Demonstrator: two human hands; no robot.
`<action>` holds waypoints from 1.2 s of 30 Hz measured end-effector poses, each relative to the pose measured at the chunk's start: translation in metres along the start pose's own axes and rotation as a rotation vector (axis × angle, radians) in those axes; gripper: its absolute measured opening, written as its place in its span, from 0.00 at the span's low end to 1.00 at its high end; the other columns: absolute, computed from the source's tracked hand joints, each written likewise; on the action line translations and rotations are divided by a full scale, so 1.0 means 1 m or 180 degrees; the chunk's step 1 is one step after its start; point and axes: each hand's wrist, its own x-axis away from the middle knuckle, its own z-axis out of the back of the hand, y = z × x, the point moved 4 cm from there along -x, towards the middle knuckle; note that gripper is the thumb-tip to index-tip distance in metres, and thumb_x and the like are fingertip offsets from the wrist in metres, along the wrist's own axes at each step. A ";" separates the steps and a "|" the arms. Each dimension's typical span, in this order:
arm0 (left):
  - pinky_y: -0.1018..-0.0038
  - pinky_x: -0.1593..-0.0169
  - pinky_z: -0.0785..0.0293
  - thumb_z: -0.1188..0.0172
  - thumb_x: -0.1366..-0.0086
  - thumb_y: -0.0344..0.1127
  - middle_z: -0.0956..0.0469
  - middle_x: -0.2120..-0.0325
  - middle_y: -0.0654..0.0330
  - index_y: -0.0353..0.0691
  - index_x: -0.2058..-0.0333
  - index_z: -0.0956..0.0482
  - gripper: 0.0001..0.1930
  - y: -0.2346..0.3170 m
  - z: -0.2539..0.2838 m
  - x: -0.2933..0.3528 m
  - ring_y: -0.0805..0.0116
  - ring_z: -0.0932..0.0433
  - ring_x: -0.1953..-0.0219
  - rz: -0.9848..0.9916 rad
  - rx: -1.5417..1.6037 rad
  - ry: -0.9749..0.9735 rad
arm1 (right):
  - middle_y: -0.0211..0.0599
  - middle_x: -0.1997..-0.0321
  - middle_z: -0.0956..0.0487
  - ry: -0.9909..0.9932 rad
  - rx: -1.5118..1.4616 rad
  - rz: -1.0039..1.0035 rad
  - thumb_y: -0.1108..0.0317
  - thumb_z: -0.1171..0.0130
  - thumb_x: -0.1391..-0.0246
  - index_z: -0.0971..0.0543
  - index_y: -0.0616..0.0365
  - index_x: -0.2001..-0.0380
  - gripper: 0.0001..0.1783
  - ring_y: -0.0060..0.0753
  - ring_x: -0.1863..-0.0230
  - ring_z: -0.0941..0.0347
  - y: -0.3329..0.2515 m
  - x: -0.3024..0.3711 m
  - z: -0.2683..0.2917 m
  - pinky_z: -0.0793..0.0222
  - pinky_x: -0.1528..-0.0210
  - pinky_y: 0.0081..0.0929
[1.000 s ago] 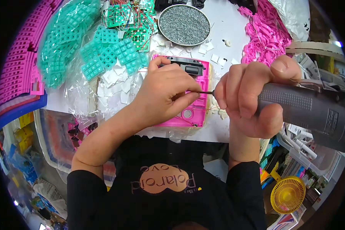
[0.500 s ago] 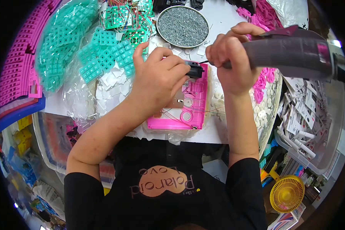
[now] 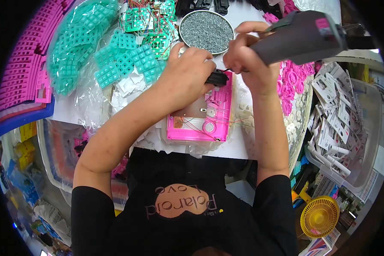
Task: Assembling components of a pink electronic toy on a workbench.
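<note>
The pink case (image 3: 187, 136) lies on the table (image 3: 240, 144), your left hand (image 3: 188, 66) curled over its black part (image 3: 218, 79). Your right hand (image 3: 251, 59), gripping the grey driver (image 3: 301, 39), has shifted its bit (image 3: 228, 70) from your left fingertips to that part's right end, where work now centres.

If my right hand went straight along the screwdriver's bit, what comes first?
Most likely the black part at the far end of the pink case. The bit seems to end beside it, but depth is unclear.

Round dish (image 3: 180, 37) on white table (image 3: 242, 147)
</note>
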 end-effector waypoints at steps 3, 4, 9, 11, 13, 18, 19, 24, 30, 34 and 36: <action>0.56 0.45 0.29 0.28 0.49 0.35 0.21 0.60 0.56 0.42 0.56 0.23 0.21 0.004 0.034 -0.007 0.53 0.21 0.57 -0.0048 0.0564 -0.0440 | 0.32 0.76 0.30 -0.0255 -0.0554 0.0537 0.46 0.40 0.40 0.37 0.62 0.34 0.40 0.30 0.75 0.34 -0.030 -0.009 0.027 0.33 0.66 0.37; 0.58 0.48 0.28 0.29 0.50 0.34 0.21 0.60 0.54 0.41 0.56 0.23 0.22 0.010 0.059 -0.004 0.51 0.21 0.57 -0.0018 0.0577 -0.0215 | 0.36 0.68 0.27 -0.0595 -0.0405 0.0682 0.29 0.45 0.44 0.41 0.62 0.30 0.54 0.34 0.67 0.31 -0.047 -0.013 0.046 0.32 0.54 0.45; 0.66 0.37 0.33 0.34 0.55 0.25 0.23 0.49 0.53 0.32 0.43 0.27 0.35 -0.021 0.193 0.087 0.57 0.24 0.44 0.1389 0.1379 -0.0214 | 0.46 0.43 0.23 0.0850 0.0529 -0.0503 0.29 0.42 0.46 0.32 0.61 0.35 0.50 0.43 0.43 0.25 -0.080 0.036 0.135 0.31 0.43 0.45; 0.66 0.36 0.35 0.36 0.55 0.25 0.24 0.48 0.54 0.32 0.42 0.27 0.35 -0.051 0.236 0.158 0.58 0.27 0.41 0.1984 0.1093 -0.0805 | 0.41 0.51 0.19 0.0741 0.2456 -0.1361 0.51 0.35 0.44 0.24 0.59 0.44 0.30 0.38 0.52 0.22 -0.053 0.059 0.173 0.27 0.49 0.39; 0.67 0.37 0.34 0.36 0.55 0.25 0.23 0.49 0.53 0.33 0.42 0.27 0.35 -0.077 0.251 0.219 0.58 0.26 0.43 0.2626 0.0828 -0.1638 | 0.40 0.58 0.16 0.0296 0.3684 -0.1740 0.65 0.32 0.48 0.19 0.58 0.49 0.22 0.39 0.57 0.21 -0.040 0.081 0.169 0.27 0.51 0.39; 0.64 0.47 0.25 0.31 0.59 0.28 0.19 0.56 0.49 0.35 0.45 0.25 0.36 -0.184 0.217 0.448 0.51 0.20 0.53 0.3972 -0.0063 -0.2680 | 0.43 0.60 0.18 0.0133 0.4710 -0.0718 0.69 0.31 0.55 0.20 0.58 0.51 0.24 0.46 0.59 0.23 -0.028 0.118 0.144 0.28 0.52 0.41; 0.62 0.46 0.25 0.30 0.58 0.30 0.19 0.54 0.47 0.36 0.43 0.26 0.37 -0.216 0.216 0.537 0.49 0.21 0.50 0.4084 -0.0173 -0.2846 | 0.44 0.59 0.19 0.0190 0.4595 -0.0905 0.70 0.31 0.55 0.19 0.59 0.54 0.21 0.46 0.57 0.24 -0.030 0.112 0.139 0.29 0.51 0.42; 0.57 0.44 0.25 0.28 0.52 0.40 0.21 0.49 0.39 0.40 0.35 0.34 0.44 -0.238 0.170 0.659 0.47 0.22 0.44 0.4725 -0.1759 -0.2838 | 0.43 0.61 0.20 0.0315 0.4430 -0.1048 0.73 0.33 0.57 0.18 0.59 0.59 0.17 0.48 0.59 0.24 -0.032 0.114 0.115 0.28 0.54 0.41; 0.58 0.54 0.21 0.32 0.46 0.46 0.17 0.59 0.41 0.36 0.42 0.27 0.34 -0.240 0.090 0.570 0.48 0.16 0.59 0.3958 -0.0480 -0.3294 | 0.37 0.66 0.23 -0.0109 0.4162 0.0086 0.75 0.35 0.57 0.19 0.56 0.66 0.11 0.42 0.65 0.26 -0.027 0.105 -0.008 0.27 0.62 0.37; 0.59 0.62 0.22 0.36 0.41 0.39 0.17 0.69 0.47 0.32 0.60 0.18 0.16 -0.096 0.101 0.306 0.45 0.17 0.69 0.2800 0.0971 -0.3274 | 0.35 0.67 0.25 -0.0371 0.4301 0.0078 0.72 0.34 0.56 0.21 0.55 0.68 0.09 0.41 0.64 0.25 0.000 0.098 -0.049 0.26 0.64 0.34; 0.59 0.62 0.24 0.35 0.41 0.36 0.20 0.71 0.50 0.35 0.62 0.19 0.12 -0.036 0.114 0.223 0.47 0.19 0.68 0.2263 0.1175 -0.2996 | 0.36 0.69 0.28 -0.0518 0.4307 -0.0036 0.69 0.35 0.53 0.23 0.54 0.71 0.07 0.40 0.64 0.26 0.004 0.099 -0.063 0.25 0.66 0.33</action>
